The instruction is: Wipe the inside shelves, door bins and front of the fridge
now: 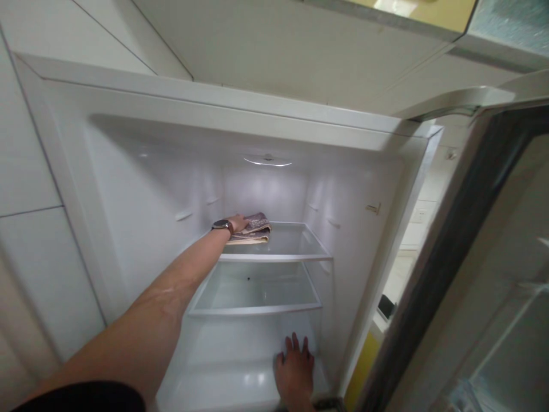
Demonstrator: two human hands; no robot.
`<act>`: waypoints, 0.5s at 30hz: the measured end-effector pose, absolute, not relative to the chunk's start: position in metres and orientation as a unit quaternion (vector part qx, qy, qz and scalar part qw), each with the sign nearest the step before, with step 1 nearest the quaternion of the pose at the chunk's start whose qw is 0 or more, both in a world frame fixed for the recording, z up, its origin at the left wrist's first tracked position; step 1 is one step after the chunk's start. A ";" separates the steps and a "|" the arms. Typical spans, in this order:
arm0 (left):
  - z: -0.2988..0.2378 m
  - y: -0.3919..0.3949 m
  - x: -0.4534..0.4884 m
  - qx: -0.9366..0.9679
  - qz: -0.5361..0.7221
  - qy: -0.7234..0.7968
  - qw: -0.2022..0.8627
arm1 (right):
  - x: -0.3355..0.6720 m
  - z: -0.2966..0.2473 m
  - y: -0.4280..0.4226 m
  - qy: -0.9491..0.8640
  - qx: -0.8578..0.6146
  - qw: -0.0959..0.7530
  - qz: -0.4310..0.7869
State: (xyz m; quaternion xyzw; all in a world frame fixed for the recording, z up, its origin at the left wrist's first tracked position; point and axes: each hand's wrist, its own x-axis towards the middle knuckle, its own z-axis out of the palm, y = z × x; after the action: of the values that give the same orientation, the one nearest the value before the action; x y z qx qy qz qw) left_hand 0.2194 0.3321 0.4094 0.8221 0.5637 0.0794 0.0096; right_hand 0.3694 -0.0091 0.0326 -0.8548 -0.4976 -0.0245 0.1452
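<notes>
Deep inside a fridge, my left hand [238, 222] presses on a folded patterned cloth [259, 228], with a watch [222, 225] on that wrist. The cloth lies on the upper glass shelf [295, 239], toward its left side. The left fingers lie flat over the cloth, their tips partly hidden. Lower down, my right hand [295, 366] has its fingers spread, pointing inward over the white floor of the fridge [240, 366]. Nothing shows in the right hand.
A second glass shelf [261, 286] sits below the upper one, with a small dark spot on it. The fridge door [467, 274] stands wide at the right. Small shelf ledges [183, 216] run along the side walls. A lamp cover [268, 161] is overhead.
</notes>
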 end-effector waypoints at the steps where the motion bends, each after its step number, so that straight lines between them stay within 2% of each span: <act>1: 0.409 0.333 0.219 0.821 0.082 0.565 0.016 | 0.370 0.032 -0.009 -0.498 -0.855 0.145 -0.024; 15: 0.408 0.338 0.220 0.814 0.101 0.570 0.037 | 0.369 0.035 -0.010 -0.499 -0.855 0.139 -0.019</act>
State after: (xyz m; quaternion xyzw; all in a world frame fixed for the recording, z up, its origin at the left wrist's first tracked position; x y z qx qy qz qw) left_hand 0.2196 0.3375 0.4077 0.8143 0.5705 0.1008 0.0366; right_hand 0.3695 -0.0098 0.0348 -0.8553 -0.4987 -0.0187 0.1392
